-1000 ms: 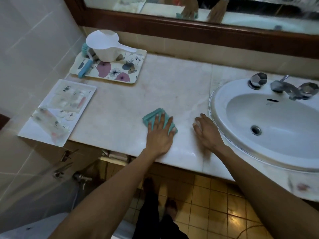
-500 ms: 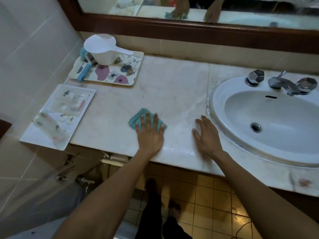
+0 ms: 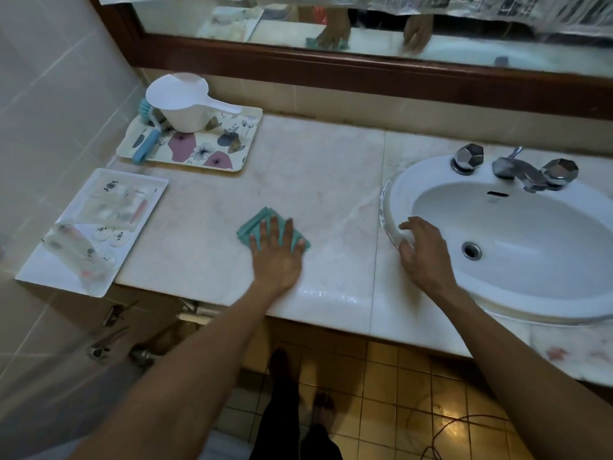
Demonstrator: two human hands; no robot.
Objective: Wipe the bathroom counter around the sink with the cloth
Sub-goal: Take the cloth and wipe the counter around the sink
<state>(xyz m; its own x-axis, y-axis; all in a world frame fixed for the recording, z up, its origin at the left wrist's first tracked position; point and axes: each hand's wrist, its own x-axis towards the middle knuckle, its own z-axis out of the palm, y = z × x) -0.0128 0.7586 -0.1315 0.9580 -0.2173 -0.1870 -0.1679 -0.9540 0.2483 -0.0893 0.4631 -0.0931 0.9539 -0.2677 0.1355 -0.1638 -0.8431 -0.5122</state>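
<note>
A folded teal cloth lies flat on the pale marble counter, near its front edge. My left hand presses down on the cloth with straight, spread fingers and covers most of it. To the right, the white oval sink is set into the counter. My right hand rests on the sink's left rim with relaxed fingers and holds nothing. A wet sheen shows on the counter's front edge between my two arms.
A floral tray at the back left carries a white scoop and a blue brush. A white tray of wrapped toiletries overhangs the counter's left end. Chrome taps stand behind the basin, below a wood-framed mirror.
My left hand has slid the cloth leftward along the counter. My right hand has moved from the counter top onto the sink's left rim.
</note>
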